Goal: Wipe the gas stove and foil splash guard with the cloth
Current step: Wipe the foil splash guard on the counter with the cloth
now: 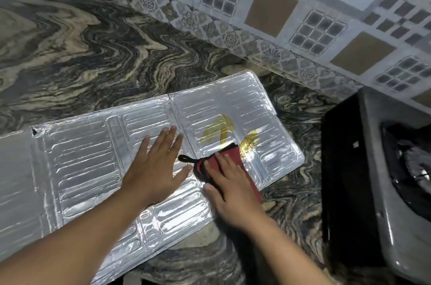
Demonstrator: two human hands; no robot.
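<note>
The silver foil splash guard (88, 163) lies flat and unfolded on the marble counter. Yellow smears (219, 130) mark its right panel. My left hand (156, 168) presses flat on the middle panel, fingers straight and spread. A folded red cloth (235, 156) with a black hanging loop lies on the foil just below the smears. My right hand (231, 186) rests on top of the cloth, fingers extended and pressing it down. The gas stove (382, 179) stands at the right edge, grey with a black side and one burner partly in view.
The swirl-patterned marble counter (93, 51) extends behind and to the left of the foil. A patterned tiled wall (279, 12) runs along the back. A narrow strip of counter separates the foil's right end from the stove.
</note>
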